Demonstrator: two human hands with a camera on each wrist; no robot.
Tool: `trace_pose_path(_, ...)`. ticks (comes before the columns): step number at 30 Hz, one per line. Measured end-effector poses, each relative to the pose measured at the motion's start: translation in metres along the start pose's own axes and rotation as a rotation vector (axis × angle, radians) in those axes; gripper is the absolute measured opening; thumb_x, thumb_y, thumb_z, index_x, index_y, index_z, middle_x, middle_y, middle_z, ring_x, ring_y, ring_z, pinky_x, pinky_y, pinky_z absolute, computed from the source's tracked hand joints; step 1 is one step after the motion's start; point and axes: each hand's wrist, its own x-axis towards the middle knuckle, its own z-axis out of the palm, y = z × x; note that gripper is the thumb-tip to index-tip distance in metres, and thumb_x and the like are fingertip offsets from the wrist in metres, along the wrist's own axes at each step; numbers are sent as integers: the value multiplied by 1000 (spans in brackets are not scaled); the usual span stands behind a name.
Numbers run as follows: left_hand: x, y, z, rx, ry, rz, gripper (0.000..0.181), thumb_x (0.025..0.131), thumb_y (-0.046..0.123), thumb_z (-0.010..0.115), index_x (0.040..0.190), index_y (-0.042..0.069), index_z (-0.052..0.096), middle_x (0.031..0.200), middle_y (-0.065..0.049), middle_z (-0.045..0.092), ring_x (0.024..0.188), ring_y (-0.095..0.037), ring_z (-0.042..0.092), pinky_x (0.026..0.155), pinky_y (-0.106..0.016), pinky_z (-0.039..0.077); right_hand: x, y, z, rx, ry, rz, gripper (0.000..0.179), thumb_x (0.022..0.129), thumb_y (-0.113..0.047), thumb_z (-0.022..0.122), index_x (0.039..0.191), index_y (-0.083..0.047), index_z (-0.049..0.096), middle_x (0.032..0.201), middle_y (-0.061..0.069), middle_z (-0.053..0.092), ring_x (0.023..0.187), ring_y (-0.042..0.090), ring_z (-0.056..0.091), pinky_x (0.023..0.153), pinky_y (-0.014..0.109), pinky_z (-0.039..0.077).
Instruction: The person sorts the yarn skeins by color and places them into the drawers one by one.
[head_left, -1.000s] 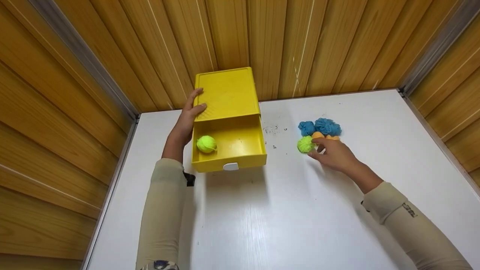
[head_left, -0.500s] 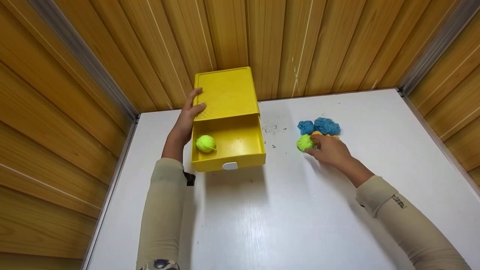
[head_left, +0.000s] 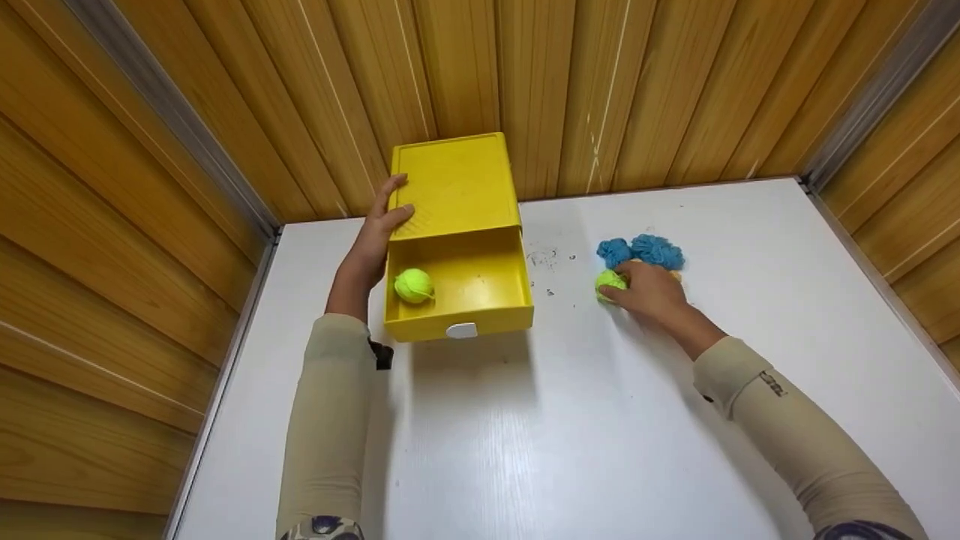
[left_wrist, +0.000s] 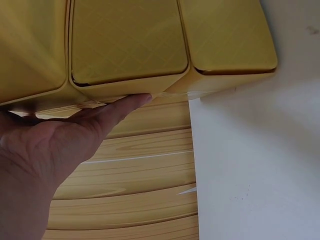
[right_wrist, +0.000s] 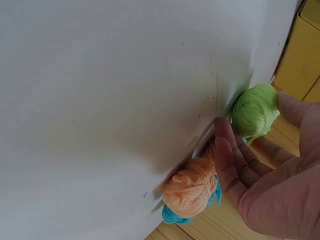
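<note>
A yellow plastic drawer unit (head_left: 454, 184) stands near the back wall, its top drawer (head_left: 487, 274) pulled out. A bright green yarn ball (head_left: 413, 286) lies in that drawer's left part. My left hand (head_left: 375, 236) rests against the unit's left side, fingertips on the top edge; in the left wrist view a straight finger lies along the casing. At the right, my right hand (head_left: 649, 292) pinches a second green yarn ball (right_wrist: 254, 111) between thumb and fingers, low over the table. Close beside it lie an orange yarn ball (right_wrist: 189, 189), partly hidden by the hand, and blue yarn balls (head_left: 658, 251).
A white table (head_left: 465, 450) spreads under everything, with small dark marks (head_left: 544, 259) between the drawer unit and the yarn. Wood-look panel walls (head_left: 645, 90) enclose the back and sides. The drawer's white handle (head_left: 461, 330) juts out at the front.
My right hand has shifted left and closed around the green yarn ball, covering more of the orange yarn. The left hand and drawer unit stay in place.
</note>
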Motion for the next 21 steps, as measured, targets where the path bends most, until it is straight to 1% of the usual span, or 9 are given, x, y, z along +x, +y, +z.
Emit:
trace_pose_path(3, 0, 0, 0, -7, -3, -1, 64, 106, 34, 51, 164, 45, 24, 182, 2, 1, 164, -26, 23, 133, -50, 30, 3, -2, 2, 9, -15, 16, 67, 98, -42, 73, 147, 3, 60, 146, 27, 64, 129, 43, 63, 105, 59, 53)
trace_pose_path(5, 0, 0, 0, -8, 0, -2, 64, 106, 34, 51, 164, 45, 24, 182, 1, 1, 164, -26, 23, 133, -50, 30, 4, -3, 3, 7, -24, 13, 66, 97, -38, 76, 146, 3, 60, 148, 28, 62, 133, 46, 62, 107, 60, 52)
trace_pose_path(9, 0, 1, 1, -6, 3, -3, 64, 107, 33, 50, 164, 45, 24, 182, 2, 2, 164, -26, 24, 133, -50, 29, 4, 0, 5, 2, -32, -7, 64, 95, -32, 78, 145, 4, 61, 145, 28, 65, 128, 47, 63, 106, 61, 52)
trace_pose_path(13, 1, 3, 1, -3, -9, -5, 64, 107, 35, 51, 164, 45, 24, 182, 2, 1, 164, -26, 24, 133, -50, 30, 3, 1, 6, -4, -35, -12, 61, 95, -27, 78, 144, 5, 61, 143, 29, 65, 126, 46, 64, 106, 62, 52)
trace_pose_path(21, -1, 1, -1, 4, 0, -3, 64, 107, 35, 50, 164, 45, 23, 182, 1, 0, 164, -27, 23, 133, -51, 29, 3, -10, 12, -52, -37, -5, 54, 96, -22, 78, 142, 3, 63, 141, 25, 68, 125, 44, 64, 105, 61, 53)
